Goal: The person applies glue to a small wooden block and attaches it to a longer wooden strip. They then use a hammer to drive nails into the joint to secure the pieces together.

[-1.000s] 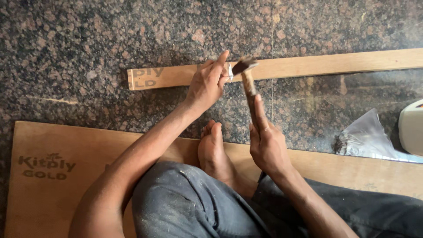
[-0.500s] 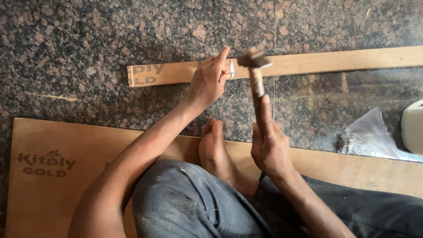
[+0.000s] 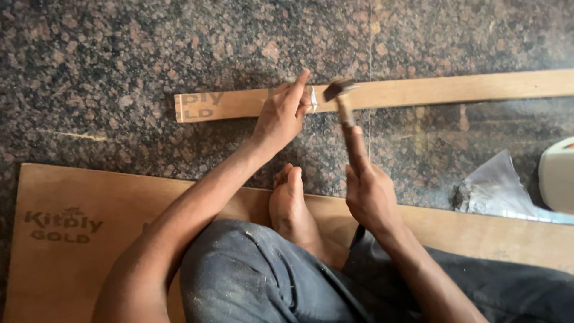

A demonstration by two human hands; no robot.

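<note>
A long narrow plywood strip [image 3: 418, 91] lies across the speckled stone floor. My left hand [image 3: 281, 113] rests on the strip, its fingers pinching a small metal piece [image 3: 314, 99] against the wood. My right hand [image 3: 369, 194] grips the wooden handle of a hammer [image 3: 341, 98]. The hammer head hovers just right of the left fingertips, over the strip. I sit on a large plywood sheet [image 3: 78, 233] with one bare foot [image 3: 293, 209] tucked between my arms.
A crumpled clear plastic bag [image 3: 493, 188] with dark small pieces lies on the floor at right. A white object [image 3: 559, 173] shows at the right edge. Dark granite floor [image 3: 119, 54] surrounds the strip.
The hammer head rose and shifted slightly right at half a second ago, and now it has come back down to the metal piece. The left hand stays in place.
</note>
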